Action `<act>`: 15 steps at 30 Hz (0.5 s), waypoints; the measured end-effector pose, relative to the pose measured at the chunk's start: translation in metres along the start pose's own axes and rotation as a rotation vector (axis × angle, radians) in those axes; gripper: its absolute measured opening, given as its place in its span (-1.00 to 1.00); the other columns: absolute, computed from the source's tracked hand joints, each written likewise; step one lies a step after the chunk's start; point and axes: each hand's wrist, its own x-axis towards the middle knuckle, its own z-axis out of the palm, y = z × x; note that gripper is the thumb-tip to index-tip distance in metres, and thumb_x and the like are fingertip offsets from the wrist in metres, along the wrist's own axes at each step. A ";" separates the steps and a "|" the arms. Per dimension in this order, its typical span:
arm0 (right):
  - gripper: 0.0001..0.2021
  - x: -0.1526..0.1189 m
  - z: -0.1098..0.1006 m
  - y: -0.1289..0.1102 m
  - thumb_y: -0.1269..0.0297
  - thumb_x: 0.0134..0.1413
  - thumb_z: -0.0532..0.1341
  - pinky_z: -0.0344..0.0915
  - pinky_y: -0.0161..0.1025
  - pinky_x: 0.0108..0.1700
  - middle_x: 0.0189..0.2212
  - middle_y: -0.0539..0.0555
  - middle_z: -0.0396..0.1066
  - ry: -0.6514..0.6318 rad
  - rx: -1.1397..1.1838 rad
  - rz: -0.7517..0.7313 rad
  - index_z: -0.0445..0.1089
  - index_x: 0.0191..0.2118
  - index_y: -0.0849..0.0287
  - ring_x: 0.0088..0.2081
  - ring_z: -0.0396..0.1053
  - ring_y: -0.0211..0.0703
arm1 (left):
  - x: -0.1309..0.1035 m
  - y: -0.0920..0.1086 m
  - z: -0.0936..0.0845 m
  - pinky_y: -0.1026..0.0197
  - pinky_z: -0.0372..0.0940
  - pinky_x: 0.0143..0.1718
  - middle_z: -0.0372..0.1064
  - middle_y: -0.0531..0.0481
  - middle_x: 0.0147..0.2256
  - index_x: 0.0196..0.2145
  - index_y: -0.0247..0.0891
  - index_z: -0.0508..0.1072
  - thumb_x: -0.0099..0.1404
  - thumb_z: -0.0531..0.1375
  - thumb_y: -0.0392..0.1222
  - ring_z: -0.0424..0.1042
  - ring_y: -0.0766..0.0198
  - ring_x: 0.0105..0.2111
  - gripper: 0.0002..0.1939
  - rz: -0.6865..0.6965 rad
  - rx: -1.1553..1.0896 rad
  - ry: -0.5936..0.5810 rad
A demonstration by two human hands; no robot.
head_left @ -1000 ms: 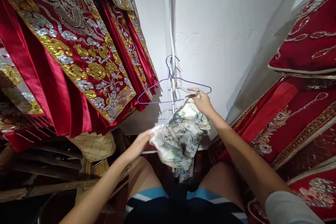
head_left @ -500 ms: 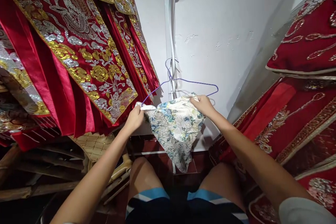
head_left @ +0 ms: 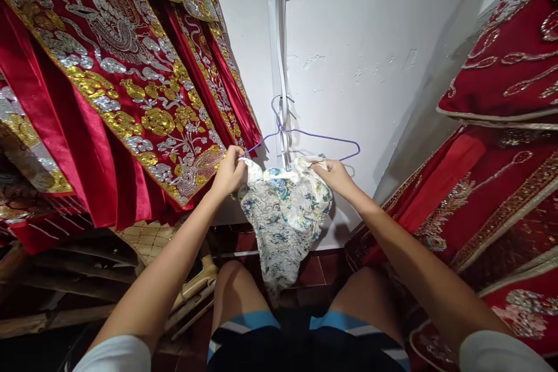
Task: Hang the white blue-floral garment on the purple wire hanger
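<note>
A purple wire hanger (head_left: 320, 135) hangs by its hook from a white vertical strip on the wall. Below it, a white garment with a blue and green floral print (head_left: 283, 215) is stretched between my hands. My left hand (head_left: 229, 173) pinches its upper left corner, close to the hanger's left arm. With thumb and fingers, my right hand (head_left: 335, 177) grips the upper right part, just under the hanger's right arm. The garment's lower end dangles above the floor, between my knees. Part of the hanger's left end is hidden behind my left hand and the cloth.
Red costumes with gold and silver sequins (head_left: 159, 122) hang at the left. More red beaded garments (head_left: 492, 186) hang at the right. A bamboo chair (head_left: 200, 279) stands at lower left, and the white wall (head_left: 357, 29) is ahead.
My left hand has moved up and slightly right, nearer the hanger's left arm. The garment's top edge has bunched and sags in the middle, and its lower end has swung left.
</note>
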 end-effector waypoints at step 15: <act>-0.64 0.049 -0.083 0.006 0.01 -0.01 0.35 0.29 -0.18 -0.31 -0.49 0.10 0.50 -0.139 -0.227 -0.065 0.58 -0.38 0.30 -0.39 0.41 -0.05 | 0.021 -0.009 -0.020 0.22 0.30 -0.21 0.46 -0.05 -0.31 -0.34 -0.29 0.56 0.18 0.16 -0.14 0.41 0.19 -0.27 -0.78 -0.042 -0.113 0.117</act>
